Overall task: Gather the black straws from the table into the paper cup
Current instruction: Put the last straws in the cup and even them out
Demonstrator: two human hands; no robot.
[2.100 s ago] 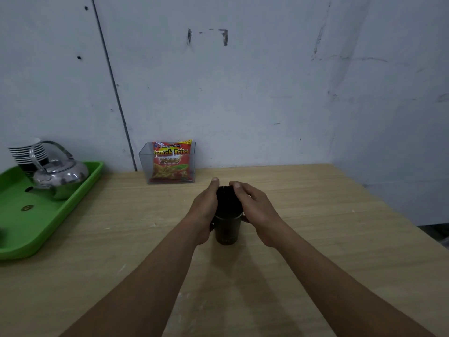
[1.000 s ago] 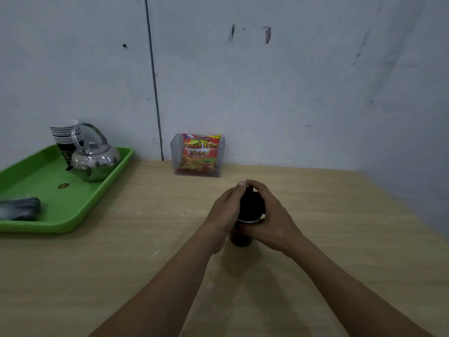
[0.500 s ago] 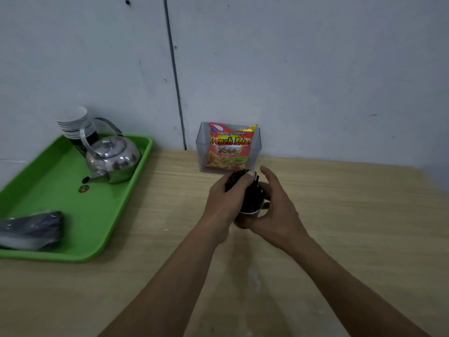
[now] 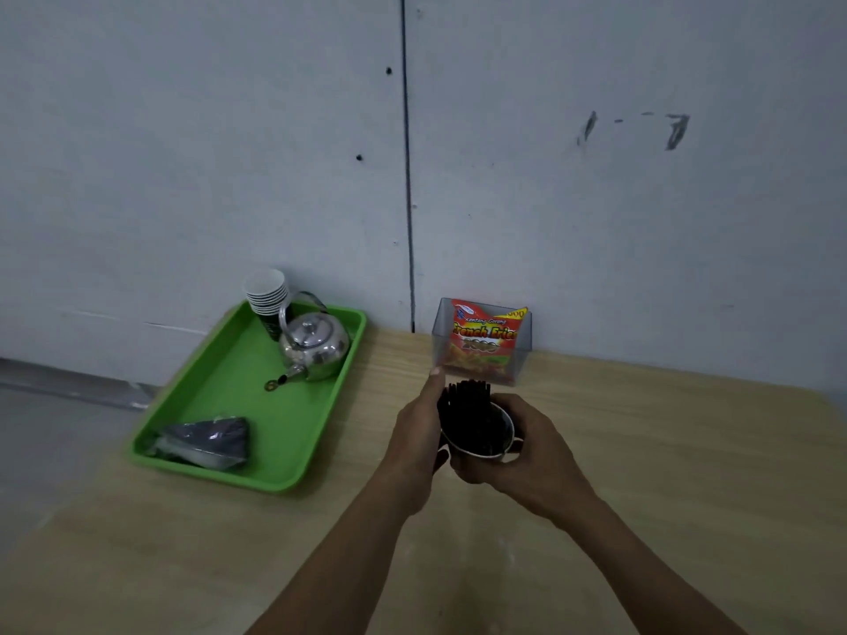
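A bundle of black straws [image 4: 467,407] stands in a dark paper cup [image 4: 497,440] with a white rim, held above the wooden table [image 4: 664,451]. My right hand [image 4: 527,456] wraps the cup from the right and below. My left hand [image 4: 419,433] lies flat against the left side of the straws, fingers pointing up along them. The cup tilts toward the left. Its lower half is hidden behind my hands.
A green tray [image 4: 220,387] sits at the left with a steel kettle [image 4: 314,343], a stack of paper cups [image 4: 268,295] and a dark plastic bag [image 4: 206,440]. A clear box with a red snack packet [image 4: 483,343] stands against the wall, just behind the cup.
The cup and straws have been lifted off the table and carried left toward the snack box. My right hand now grips the cup; the view has turned left, showing the whole tray.
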